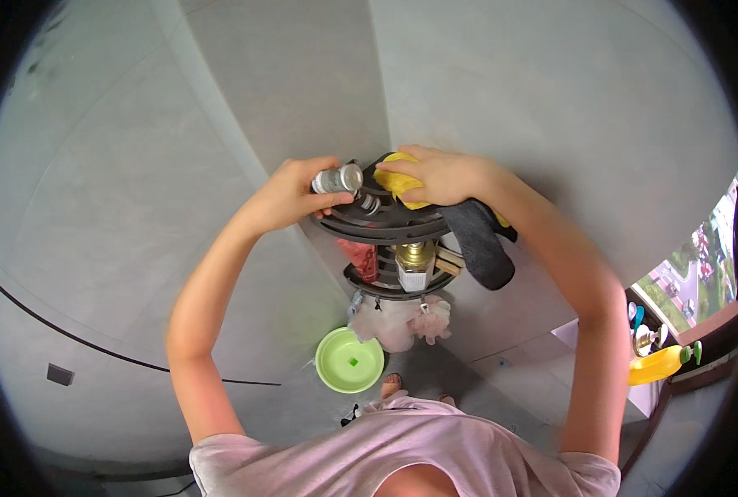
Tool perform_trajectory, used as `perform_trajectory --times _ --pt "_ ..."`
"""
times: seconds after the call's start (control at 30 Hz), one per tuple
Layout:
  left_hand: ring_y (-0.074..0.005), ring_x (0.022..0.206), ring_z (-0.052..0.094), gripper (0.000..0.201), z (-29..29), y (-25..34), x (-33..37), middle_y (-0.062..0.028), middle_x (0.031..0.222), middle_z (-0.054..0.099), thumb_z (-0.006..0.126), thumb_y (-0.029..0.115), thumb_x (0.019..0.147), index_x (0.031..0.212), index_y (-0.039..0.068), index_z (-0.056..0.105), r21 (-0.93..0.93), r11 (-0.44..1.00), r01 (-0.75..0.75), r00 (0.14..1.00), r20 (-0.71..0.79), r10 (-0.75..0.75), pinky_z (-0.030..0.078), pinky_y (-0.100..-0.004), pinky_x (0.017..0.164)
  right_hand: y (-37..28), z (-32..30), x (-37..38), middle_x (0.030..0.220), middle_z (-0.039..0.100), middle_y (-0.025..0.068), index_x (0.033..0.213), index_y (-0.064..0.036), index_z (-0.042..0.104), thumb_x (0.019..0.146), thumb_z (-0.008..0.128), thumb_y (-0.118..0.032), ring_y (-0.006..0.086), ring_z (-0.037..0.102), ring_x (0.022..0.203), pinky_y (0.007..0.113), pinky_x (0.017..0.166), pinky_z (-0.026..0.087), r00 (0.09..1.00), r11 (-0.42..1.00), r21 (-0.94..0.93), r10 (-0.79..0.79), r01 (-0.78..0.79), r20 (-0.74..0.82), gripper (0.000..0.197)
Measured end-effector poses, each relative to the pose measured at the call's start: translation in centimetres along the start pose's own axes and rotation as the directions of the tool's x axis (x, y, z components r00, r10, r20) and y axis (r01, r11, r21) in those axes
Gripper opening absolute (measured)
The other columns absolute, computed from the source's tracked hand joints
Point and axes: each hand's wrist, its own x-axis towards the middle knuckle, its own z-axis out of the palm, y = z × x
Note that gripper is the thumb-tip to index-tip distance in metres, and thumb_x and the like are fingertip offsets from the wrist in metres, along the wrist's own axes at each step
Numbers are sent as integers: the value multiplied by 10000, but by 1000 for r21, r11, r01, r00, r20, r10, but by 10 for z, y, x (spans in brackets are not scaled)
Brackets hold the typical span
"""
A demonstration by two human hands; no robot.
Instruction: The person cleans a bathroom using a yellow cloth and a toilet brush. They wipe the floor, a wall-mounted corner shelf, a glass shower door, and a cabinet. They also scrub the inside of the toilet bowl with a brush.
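Note:
At the corner shelf's upper tier point(383, 231), my left hand point(290, 197) grips a small clear jar point(333, 180) with a silver lid, tilted on its side above the left edge. Just beside it, a small dark object with pale rings point(370, 204) rests on the tier. My right hand point(445, 176) is closed over a yellow and dark grey cloth point(399, 180), pressing it against the same tier. The cloth's grey end hangs over the shelf's right front edge. Under the right palm, part of the cloth is hidden.
On the lower tier point(385, 291) stand a red packet point(359, 257) and a gold-capped bottle point(415, 267). Bath puffs point(398, 321) hang below. A green basin point(350, 359) sits on the floor. To the right, a yellow pump bottle point(659, 364) is near a window.

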Motion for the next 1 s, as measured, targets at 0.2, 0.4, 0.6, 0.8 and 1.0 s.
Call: perform_trajectory --times 0.2,0.4,0.6,0.8,1.0 --pt "-84 619 576 225 -8 6 -37 -8 723 615 706 189 916 1037 23 613 -202 967 155 974 -135 -184 485 -257 552 -5 -1 22 1266 500 248 1403 -182 423 939 583 -208 430 542 1163 503 971 469 985 982 -90 165 -169 -48 491" --pt "-73 685 573 204 -19 -7 -55 2 784 621 699 185 925 1044 40 620 -264 964 32 981 -179 -82 482 -249 597 -32 17 62 1288 468 271 1365 -67 434 837 666 -238 442 502 1194 493 1009 443 988 994 9 105 -105 -117 602" --pt "-76 673 571 241 -24 -2 -60 0 796 626 718 202 911 1069 42 632 -263 962 75 972 -198 -130 479 -248 590 18 -5 22 1354 415 229 1369 -220 510 822 698 -225 413 439 1249 466 1084 376 917 911 177 -391 373 80 579" --pt "-80 664 571 242 -23 -4 -61 -9 772 628 718 190 905 1072 38 631 -258 964 57 971 -211 -114 480 -250 594 -12 7 47 1225 521 237 1287 -140 571 857 652 -168 411 559 1125 475 943 470 999 999 -30 -14 13 -40 438" --pt "-105 695 610 230 -28 -4 -63 -31 820 633 692 118 907 1094 5 620 -228 969 93 972 -192 -138 492 -259 585 -19 11 48 1215 535 178 1269 -155 623 852 688 -212 367 532 1140 400 991 435 898 857 306 -440 414 20 425"
